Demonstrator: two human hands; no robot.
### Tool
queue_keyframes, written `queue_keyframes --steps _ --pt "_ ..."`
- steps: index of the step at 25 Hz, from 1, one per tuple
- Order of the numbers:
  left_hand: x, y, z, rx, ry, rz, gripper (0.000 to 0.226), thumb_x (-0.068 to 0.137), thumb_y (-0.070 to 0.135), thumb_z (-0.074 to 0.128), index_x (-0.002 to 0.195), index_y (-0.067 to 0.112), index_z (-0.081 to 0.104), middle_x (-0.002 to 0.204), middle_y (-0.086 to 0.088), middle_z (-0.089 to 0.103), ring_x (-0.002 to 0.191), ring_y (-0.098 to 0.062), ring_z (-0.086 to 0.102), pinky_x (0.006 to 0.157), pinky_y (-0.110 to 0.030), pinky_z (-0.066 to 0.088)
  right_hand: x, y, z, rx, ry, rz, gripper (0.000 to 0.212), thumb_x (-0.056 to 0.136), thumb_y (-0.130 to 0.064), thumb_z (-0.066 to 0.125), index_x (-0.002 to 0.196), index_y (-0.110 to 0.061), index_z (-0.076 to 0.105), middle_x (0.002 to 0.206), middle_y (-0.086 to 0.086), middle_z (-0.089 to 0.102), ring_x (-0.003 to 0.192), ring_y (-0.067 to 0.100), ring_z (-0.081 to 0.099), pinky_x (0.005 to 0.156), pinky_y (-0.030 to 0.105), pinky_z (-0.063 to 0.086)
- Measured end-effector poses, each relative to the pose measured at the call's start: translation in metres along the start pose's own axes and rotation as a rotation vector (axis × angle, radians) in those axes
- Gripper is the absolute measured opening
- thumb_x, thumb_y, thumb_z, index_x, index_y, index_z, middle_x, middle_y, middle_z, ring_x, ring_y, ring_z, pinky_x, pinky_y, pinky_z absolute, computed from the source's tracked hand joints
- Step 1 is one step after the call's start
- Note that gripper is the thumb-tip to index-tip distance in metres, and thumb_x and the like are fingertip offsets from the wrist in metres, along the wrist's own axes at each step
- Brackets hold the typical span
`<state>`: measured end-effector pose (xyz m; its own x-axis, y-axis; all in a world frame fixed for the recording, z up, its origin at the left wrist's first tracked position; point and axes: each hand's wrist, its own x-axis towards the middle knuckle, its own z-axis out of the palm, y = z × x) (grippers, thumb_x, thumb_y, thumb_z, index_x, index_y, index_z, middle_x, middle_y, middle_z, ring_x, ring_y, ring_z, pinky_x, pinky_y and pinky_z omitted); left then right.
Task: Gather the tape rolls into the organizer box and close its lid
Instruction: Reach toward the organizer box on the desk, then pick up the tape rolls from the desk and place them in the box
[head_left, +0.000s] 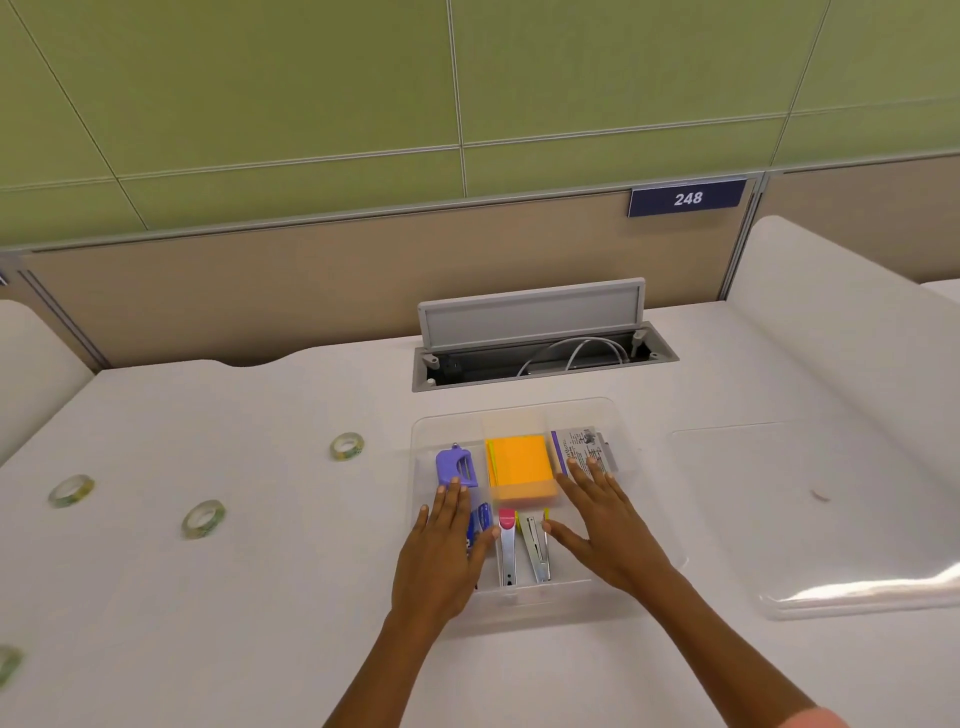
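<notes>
A clear plastic organizer box (524, 410) stands open on the white desk, holding a purple tool, an orange sticky-note pad, staplers and a paper packet. My left hand (447, 540) lies flat over its left side with fingers spread and holds nothing. My right hand (602, 525) lies flat over its right side, also empty. The clear lid (810, 514) rests on the desk to the right of the box. Three tape rolls lie to the left: one (347, 446) nearest the box, one (203, 518) further front, one (71, 490) far left. Another roll (8, 664) is cut off by the left edge.
A cable hatch (540, 353) stands open in the desk just behind the box, its grey flap raised and white cables inside. A beige partition with the sign 248 (687, 198) backs the desk. White side dividers rise at the left and right.
</notes>
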<state>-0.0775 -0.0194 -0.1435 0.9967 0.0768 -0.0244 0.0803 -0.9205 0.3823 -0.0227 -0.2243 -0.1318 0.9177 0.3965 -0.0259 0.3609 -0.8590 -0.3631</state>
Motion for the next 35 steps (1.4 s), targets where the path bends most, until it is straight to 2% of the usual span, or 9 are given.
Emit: queue_keyframes --steps 3,7,10,12,16,19,22,29,35 --pt "0.0 -0.003 0.002 -0.024 0.019 -0.001 0.113 0.054 0.085 -0.018 0.145 0.021 -0.004 0.159 0.001 0.001 0.146 -0.015 0.003 0.107 -0.023 -0.001 0.0 0.0 0.0 -0.013 -0.002 -0.007 0.121 0.046 -0.089 -0.018 0.146 -0.025 0.006 0.158 0.002 0.002 0.145 0.021 -0.004 0.114 0.032 -0.003" --pt "-0.001 -0.001 0.0 -0.015 0.023 0.007 0.094 0.071 0.078 -0.003 0.145 0.022 -0.004 0.159 0.001 0.001 0.146 -0.014 0.002 0.112 -0.026 0.001 -0.001 0.0 0.0 0.0 0.014 -0.007 0.122 0.046 -0.09 -0.015 0.145 -0.024 0.009 0.157 0.003 0.006 0.145 0.022 -0.001 0.115 0.034 0.0" --pt "-0.001 0.003 -0.005 -0.115 -0.005 0.029 0.071 0.09 0.054 0.032 0.145 0.023 -0.001 0.159 0.0 0.002 0.146 -0.017 0.006 0.118 -0.036 0.014 -0.001 0.001 0.0 -0.01 0.021 -0.02 0.122 0.046 -0.09 -0.015 0.145 -0.024 0.009 0.157 0.004 0.007 0.145 0.022 0.0 0.115 0.036 0.001" --pt "-0.002 0.003 -0.014 -0.241 0.016 0.061 0.066 0.092 0.042 0.043 0.145 0.024 0.008 0.158 -0.002 0.005 0.146 -0.021 0.01 0.117 -0.039 0.018 0.0 0.001 0.0 -0.031 0.031 -0.026 0.121 0.046 -0.091 -0.014 0.145 -0.025 0.01 0.157 0.003 0.007 0.145 0.022 0.0 0.115 0.036 0.002" --pt "0.012 -0.021 -0.042 -0.225 0.227 0.058 0.052 0.093 0.033 0.047 0.141 0.021 0.031 0.156 -0.006 0.02 0.145 -0.022 0.015 0.115 -0.044 0.018 0.0 0.0 -0.002 -0.006 0.018 -0.018 0.099 0.066 -0.083 0.008 0.145 -0.024 0.013 0.157 0.004 0.008 0.145 0.022 0.0 0.117 0.039 0.004" --pt "0.033 -0.054 -0.061 -0.195 0.326 -0.074 0.051 0.092 0.03 0.049 0.138 0.013 0.037 0.149 -0.016 0.032 0.139 -0.03 0.029 0.109 -0.049 0.029 0.001 0.001 -0.001 -0.004 0.027 -0.021 0.109 0.057 -0.09 -0.001 0.145 -0.026 0.012 0.157 0.002 0.009 0.145 0.02 0.0 0.113 0.033 0.001" --pt "0.051 -0.088 -0.07 -0.138 0.322 -0.215 0.048 0.093 0.023 0.048 0.137 0.007 0.037 0.147 -0.021 0.032 0.135 -0.036 0.033 0.107 -0.05 0.03 -0.001 0.001 0.002 0.002 0.051 -0.014 0.114 0.053 -0.091 -0.005 0.145 -0.026 0.015 0.157 0.003 0.011 0.145 0.02 0.004 0.111 0.031 0.003" --pt "0.093 -0.132 -0.067 -0.224 0.298 -0.325 0.049 0.088 0.017 0.058 0.134 0.007 0.042 0.145 -0.023 0.032 0.132 -0.039 0.035 0.107 -0.051 0.029 -0.001 0.001 0.004 0.01 0.114 -0.021 0.096 0.068 -0.084 0.012 0.142 -0.025 0.025 0.153 -0.002 0.018 0.14 0.012 0.006 0.115 0.037 0.016" --pt "0.115 -0.15 -0.05 -0.22 0.306 -0.369 0.04 0.085 0.013 0.06 0.123 0.008 0.053 0.127 -0.022 0.051 0.114 -0.041 0.051 0.098 -0.049 0.035 -0.002 0.0 0.003 0.024 0.112 -0.02 0.087 0.073 -0.08 0.023 0.142 -0.028 0.024 0.153 -0.002 0.026 0.142 0.013 0.017 0.114 0.032 0.018"
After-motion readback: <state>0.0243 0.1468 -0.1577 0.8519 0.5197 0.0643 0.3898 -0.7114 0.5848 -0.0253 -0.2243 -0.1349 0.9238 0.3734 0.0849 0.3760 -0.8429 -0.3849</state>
